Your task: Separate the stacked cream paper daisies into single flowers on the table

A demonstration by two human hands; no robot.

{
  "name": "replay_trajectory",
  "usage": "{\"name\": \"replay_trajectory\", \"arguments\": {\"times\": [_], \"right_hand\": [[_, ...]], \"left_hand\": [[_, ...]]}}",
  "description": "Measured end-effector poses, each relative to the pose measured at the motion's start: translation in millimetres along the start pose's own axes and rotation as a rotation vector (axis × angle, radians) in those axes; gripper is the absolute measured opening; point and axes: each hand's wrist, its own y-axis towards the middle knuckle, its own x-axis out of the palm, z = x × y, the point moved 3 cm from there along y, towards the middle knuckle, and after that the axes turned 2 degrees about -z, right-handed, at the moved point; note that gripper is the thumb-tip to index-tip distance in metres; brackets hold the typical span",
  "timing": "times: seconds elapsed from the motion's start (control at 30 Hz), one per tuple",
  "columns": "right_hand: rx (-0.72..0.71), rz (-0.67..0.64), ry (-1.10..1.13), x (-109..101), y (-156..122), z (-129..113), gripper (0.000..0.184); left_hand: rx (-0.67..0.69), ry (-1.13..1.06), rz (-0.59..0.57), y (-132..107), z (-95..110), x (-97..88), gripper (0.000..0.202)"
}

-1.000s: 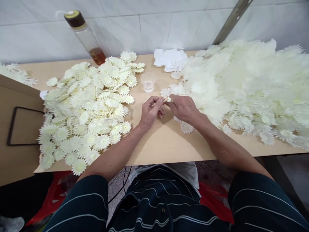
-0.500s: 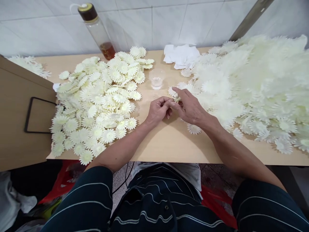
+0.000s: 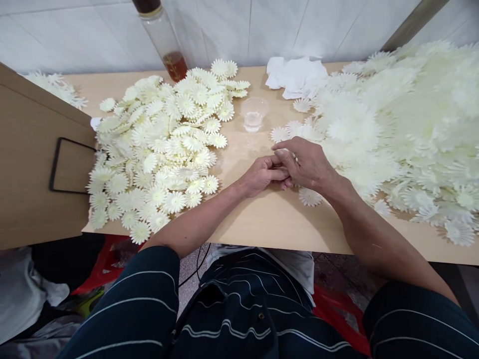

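Note:
Over the middle of the table, my left hand (image 3: 261,175) and my right hand (image 3: 309,162) meet, with their fingers closed and overlapping. A small pale bit of an artificial flower (image 3: 296,159) peeks out by the right thumb; the fingers hide the rest. Whatever is in the left fingertips is covered. A loose white flower (image 3: 310,197) lies on the table just below my right hand. To the left spreads a heap of cream, thicker-looking flowers (image 3: 149,162). A larger, whiter heap of thin flower layers (image 3: 404,129) covers the right side.
A small clear cup (image 3: 253,117) stands beyond my hands. Crumpled white tissue (image 3: 295,77) lies at the back. A bottle with amber liquid (image 3: 174,57) stands against the tiled wall. A brown box (image 3: 45,164) borders the left side of the wooden table (image 3: 258,224).
Both hands have drawn closer together and interlocked more. The pale flower seen between them earlier is now mostly covered by fingers. The camera view has shifted slightly.

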Motion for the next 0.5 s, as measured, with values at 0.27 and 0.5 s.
{"name": "replay_trajectory", "arguments": {"times": [0.27,0.5], "right_hand": [[0.298,0.195,0.041,-45,0,5,0.038],[0.356,0.216,0.291,-54,4,2,0.079]], "left_hand": [[-0.047,-0.061,0.073,0,5,-2.0,0.031],[-0.037,-0.092,0.087,0,9,-1.7,0.032]]}}
